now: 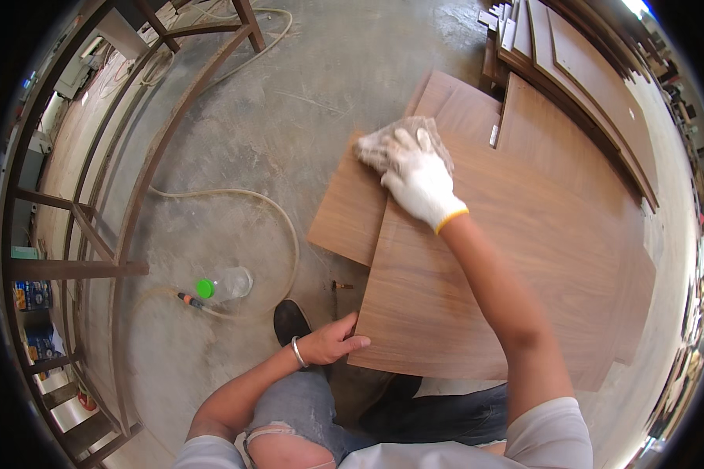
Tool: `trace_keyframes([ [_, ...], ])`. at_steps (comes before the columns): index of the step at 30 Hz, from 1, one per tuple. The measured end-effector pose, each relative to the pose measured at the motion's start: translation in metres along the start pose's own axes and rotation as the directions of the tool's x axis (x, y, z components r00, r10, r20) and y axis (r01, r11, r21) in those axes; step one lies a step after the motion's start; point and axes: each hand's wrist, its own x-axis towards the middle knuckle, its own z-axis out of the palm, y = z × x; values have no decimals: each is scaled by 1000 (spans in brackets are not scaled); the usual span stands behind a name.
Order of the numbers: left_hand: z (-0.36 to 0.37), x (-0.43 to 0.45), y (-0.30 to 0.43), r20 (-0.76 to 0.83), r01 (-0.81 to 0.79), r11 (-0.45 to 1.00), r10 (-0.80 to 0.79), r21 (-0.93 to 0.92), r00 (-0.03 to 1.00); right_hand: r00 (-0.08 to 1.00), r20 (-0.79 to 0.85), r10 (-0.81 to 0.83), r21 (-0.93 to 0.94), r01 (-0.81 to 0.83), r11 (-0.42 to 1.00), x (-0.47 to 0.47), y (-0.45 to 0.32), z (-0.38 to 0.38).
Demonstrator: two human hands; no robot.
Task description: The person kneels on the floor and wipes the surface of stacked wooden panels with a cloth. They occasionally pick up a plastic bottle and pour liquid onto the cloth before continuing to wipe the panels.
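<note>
A large wood-grain panel [493, 264] lies before me, overlapping other brown panels. My left hand [331, 341], bare and with a silver bangle at the wrist, grips the panel's near left corner, thumb on top and fingers at the edge and below. In a white knitted glove with a yellow cuff, my right hand [419, 176] presses a greyish-brown cloth [375, 149] flat near the panel's far left corner. The cloth spreads out past the fingertips. Under the large panel, a smaller wood-grain board [349, 205] sticks out on the left.
Several stacked panels [592, 88] stand at the upper right. A clear plastic bottle [233, 284] with a green cap lies on the concrete floor [240, 140], beside an air hose [287, 228] with an orange-and-black coupling [190, 300]. A brown metal frame [135, 199] rises on the left.
</note>
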Motion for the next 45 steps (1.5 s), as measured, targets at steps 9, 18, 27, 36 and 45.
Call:
trace_keyframes([
  [9, -3, -2, -8, -57, -31, 988, 40, 151, 998, 997, -47, 56, -110, -61, 992, 10, -16, 12],
  [18, -1, 1, -6, -106, -102, 969, 129, 224, 986, 987, -71, 143, -163, -153, 975, 32, 17, 16],
  [27, -3, 2, 0, -84, -62, 978, 80, 197, 993, 989, -118, -92, -185, 70, 980, -15, 3, 35],
  [36, -1, 1, 19, -235, -163, 986, 152, -30, 960, 956, -61, 288, -140, -294, 945, 48, 35, 9],
  [45, -10, 2, -1, -173, -127, 991, 118, -39, 978, 992, 57, 115, 143, -122, 982, -62, -37, 14],
])
